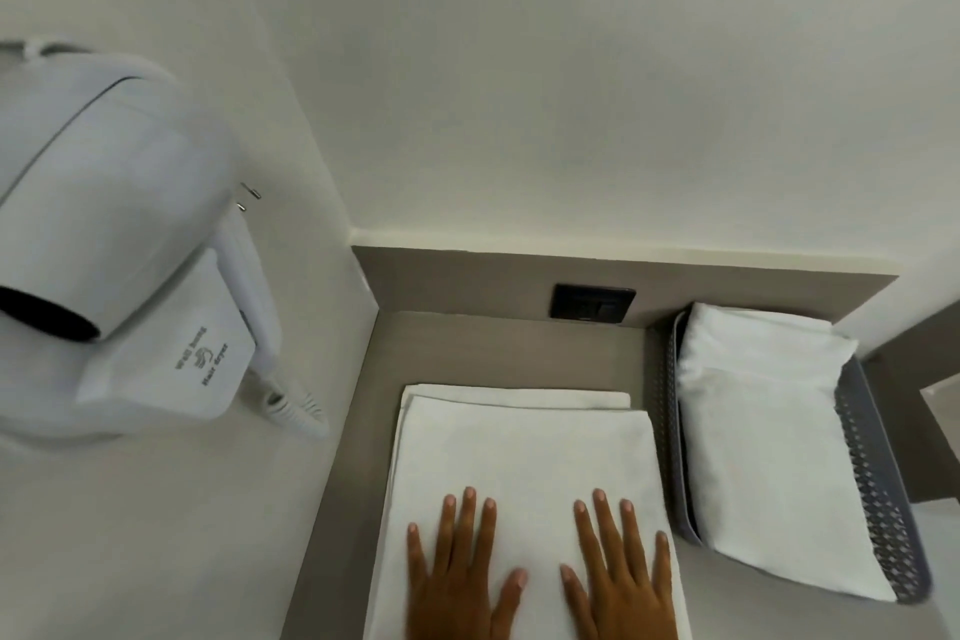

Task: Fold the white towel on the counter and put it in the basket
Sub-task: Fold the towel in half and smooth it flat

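Your left hand (457,572) and right hand (621,577) both lie palm-down at six o'clock, fingers spread flat and gripping nothing, pressing on the white rectangular terry towel (519,463). That towel is folded in layers on the grey-brown counter (343,509), with a lower layer's edge peeking out at its twelve o'clock end. At three o'clock from the towel, just beside it, sits the grey perforated plastic basket (878,509), already holding another folded white towel (763,442) that fills most of it. At twelve o'clock a black wall socket plate (592,303) is set in the counter's upstand. At nine o'clock a white wall-hung hair dryer (109,203) sits in its holder
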Tool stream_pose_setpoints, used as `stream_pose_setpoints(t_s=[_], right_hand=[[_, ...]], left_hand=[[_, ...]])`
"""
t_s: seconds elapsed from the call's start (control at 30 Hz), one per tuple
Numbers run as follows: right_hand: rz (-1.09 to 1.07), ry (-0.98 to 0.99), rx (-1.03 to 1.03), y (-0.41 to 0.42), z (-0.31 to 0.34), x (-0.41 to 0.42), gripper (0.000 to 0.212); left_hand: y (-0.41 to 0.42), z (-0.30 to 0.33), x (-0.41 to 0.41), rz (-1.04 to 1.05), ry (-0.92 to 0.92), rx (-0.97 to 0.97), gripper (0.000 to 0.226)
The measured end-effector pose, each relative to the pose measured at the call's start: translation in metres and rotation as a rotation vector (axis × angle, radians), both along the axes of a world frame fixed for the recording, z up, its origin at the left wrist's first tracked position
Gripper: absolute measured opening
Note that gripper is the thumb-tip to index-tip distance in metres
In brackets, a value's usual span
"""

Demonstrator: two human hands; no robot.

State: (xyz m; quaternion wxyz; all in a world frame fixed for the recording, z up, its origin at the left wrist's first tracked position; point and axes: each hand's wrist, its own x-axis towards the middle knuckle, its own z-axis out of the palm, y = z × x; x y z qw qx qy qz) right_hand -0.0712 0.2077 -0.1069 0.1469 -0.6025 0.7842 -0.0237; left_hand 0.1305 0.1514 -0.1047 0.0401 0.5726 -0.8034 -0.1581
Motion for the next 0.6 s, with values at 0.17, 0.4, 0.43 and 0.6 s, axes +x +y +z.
stream_pose_setpoints(t_s=[0.17,0.4,0.43,0.6], right_hand=[[0.072,0.026,-0.073,0.004,0.017,-0.008,0.061],[-0.094,0.081,0.105,-0.103,0.079,-0.057,0.066],[-0.117,0.044,0.158,-0.11,0.081,-0.058,0.069],[-0.091,-0.07,0.147,-0.124,0.09,-0.065,0.054]], left_hand=[[-0.009,0.019,0.01,-0.106,-0.029,-0.107,0.061],[-0.128,0.077,0.001,0.275,-0.092,-0.009,0.056],[-0.136,0.077,0.002,0.277,-0.107,0.081,0.057],[-0.168,0.077,0.012,0.179,-0.076,0.341,0.067]])
